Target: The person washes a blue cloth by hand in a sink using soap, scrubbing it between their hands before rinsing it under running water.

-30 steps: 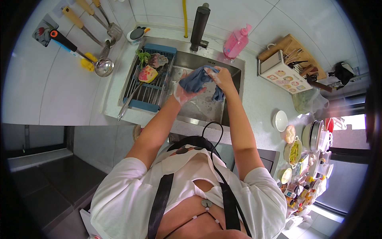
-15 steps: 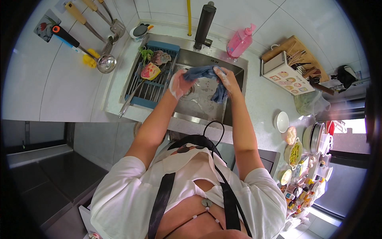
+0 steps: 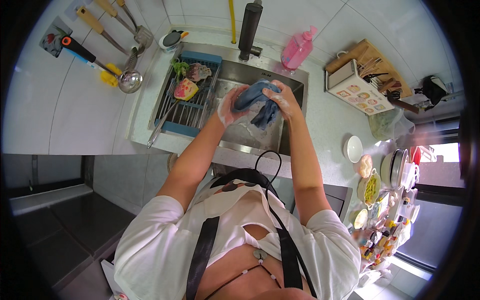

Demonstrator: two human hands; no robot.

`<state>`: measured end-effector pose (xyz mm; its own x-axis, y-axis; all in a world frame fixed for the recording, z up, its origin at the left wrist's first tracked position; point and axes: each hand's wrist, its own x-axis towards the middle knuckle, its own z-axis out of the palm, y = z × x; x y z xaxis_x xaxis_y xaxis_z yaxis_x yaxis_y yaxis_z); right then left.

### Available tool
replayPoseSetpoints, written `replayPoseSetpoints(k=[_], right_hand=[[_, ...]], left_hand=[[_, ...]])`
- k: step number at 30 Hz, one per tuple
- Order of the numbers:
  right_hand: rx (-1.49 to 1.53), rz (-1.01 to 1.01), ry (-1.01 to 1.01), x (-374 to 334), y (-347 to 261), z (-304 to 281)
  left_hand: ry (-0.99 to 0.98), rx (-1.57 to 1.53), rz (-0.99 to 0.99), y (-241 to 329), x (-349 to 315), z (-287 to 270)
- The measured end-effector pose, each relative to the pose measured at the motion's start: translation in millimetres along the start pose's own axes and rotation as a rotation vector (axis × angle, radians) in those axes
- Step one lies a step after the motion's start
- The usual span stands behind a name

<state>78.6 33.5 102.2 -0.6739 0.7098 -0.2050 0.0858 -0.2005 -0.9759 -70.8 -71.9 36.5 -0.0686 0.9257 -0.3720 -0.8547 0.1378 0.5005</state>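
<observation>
Over the steel sink (image 3: 245,145) I hold a wet-looking blue cloth (image 3: 258,94), bunched up between both hands. My left hand (image 3: 231,106), with white suds on the palm and wrist, has its fingers bent around the cloth's left end. My right hand (image 3: 284,100), also soapy, grips the right part from above. A loose end of the cloth hangs down into the basin between them. Suds and wet patches show on the sink bottom.
Left of my hands, a blue-edged drying rack (image 3: 182,129) carries colourful sponges and a long-handled utensil. Behind stand a dark faucet (image 3: 249,30) and a pink soap bottle (image 3: 297,50). At right are a knife holder (image 3: 357,90), a white bowl (image 3: 353,149) and a dish of greens (image 3: 371,190).
My hands have come closer together, and the cloth, stretched between them before, is now bunched. Its hanging end has shifted left.
</observation>
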Motion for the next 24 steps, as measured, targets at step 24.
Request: replayPoseSetpoints(k=[24], right_hand=[[-0.476,-0.658,0.622,15,28,39]], left_hand=[[0.252,0.080,0.212,-7,38,54]])
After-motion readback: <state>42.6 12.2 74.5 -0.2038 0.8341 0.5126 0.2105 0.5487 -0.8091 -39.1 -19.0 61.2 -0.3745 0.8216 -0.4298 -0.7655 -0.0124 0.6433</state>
